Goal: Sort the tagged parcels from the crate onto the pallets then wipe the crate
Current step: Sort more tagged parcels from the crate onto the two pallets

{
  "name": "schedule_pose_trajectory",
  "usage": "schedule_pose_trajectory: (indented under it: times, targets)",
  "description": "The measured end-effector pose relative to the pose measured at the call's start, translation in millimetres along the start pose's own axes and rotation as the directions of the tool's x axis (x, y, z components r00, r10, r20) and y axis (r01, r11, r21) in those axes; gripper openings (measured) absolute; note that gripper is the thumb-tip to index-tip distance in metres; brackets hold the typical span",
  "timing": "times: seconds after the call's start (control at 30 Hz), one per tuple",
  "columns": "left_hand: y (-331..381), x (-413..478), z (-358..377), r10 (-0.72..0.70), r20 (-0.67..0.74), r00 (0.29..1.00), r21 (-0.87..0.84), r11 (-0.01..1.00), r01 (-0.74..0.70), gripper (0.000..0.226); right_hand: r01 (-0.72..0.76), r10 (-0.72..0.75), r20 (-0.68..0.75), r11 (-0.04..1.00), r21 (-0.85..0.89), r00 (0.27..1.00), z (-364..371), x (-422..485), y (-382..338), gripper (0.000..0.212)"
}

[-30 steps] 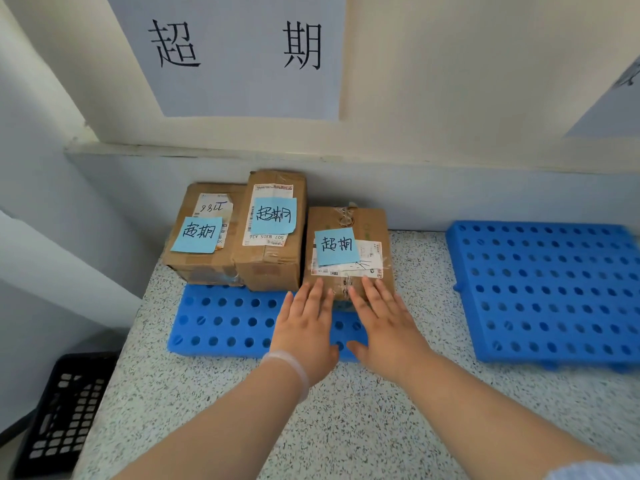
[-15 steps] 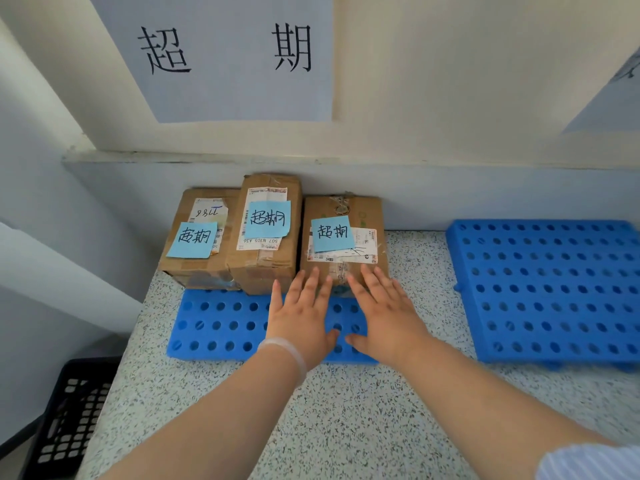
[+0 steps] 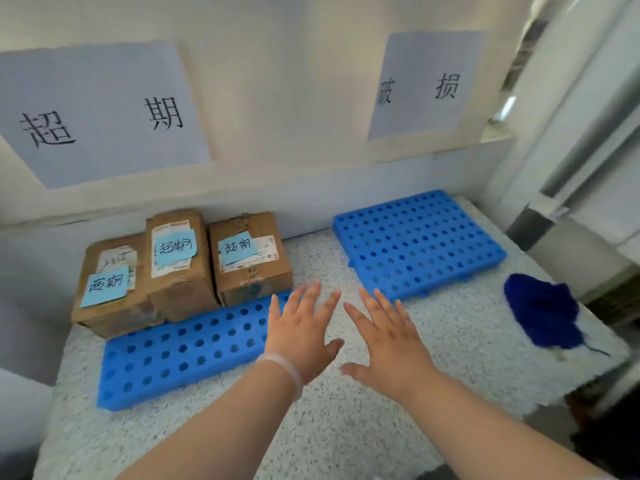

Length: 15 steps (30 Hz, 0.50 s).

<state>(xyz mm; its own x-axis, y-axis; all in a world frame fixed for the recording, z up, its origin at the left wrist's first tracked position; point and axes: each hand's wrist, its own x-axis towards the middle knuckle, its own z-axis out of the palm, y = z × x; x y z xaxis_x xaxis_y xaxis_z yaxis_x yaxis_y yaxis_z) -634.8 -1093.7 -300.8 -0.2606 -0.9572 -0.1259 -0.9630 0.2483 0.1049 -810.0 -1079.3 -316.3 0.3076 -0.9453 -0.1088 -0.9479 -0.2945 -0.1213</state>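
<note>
Three brown cardboard parcels with blue sticky tags stand in a row on the back of the left blue pallet [image 3: 180, 355]: the left parcel [image 3: 110, 289], the middle parcel [image 3: 176, 265] and the right parcel [image 3: 251, 258]. The right blue pallet [image 3: 419, 244] carries nothing. My left hand [image 3: 299, 336] and my right hand [image 3: 388, 336] hover open, fingers spread, over the counter just in front of and to the right of the right parcel, touching nothing. The crate is out of view.
A dark blue cloth [image 3: 543, 311] lies on the speckled counter [image 3: 346, 427] at the right, near its edge. Two paper signs with characters hang on the wall, a left sign [image 3: 100, 112] and a right sign [image 3: 426, 84]. A window frame rises at the far right.
Both hands have let go of the right parcel and pulled back to the right. The view has swung right, showing the second pallet fully, the cloth and the right sign.
</note>
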Motion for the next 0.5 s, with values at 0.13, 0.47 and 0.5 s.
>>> schedule_pose_trajectory:
  times: [0.13, 0.47, 0.5]
  targets:
    - [60, 1, -7, 0.139, -0.021, 0.990, -0.011, 0.990, -0.139, 0.080, -0.129, 0.129, -0.061, 0.992, 0.012, 0.990, -12, -57, 31, 0.096]
    - [227, -39, -26, 0.426, -0.053, 0.903, 0.062, 0.904, -0.423, 0.082, -0.456, 0.462, -0.099, 0.887, 0.077, 0.881, -45, -216, 113, 0.093]
    - [246, -45, -28, 0.449, -0.061, 0.892, 0.062, 0.893, -0.445, 0.081, -0.472, 0.479, -0.113, 0.878, 0.081, 0.871, -48, -232, 121, 0.093]
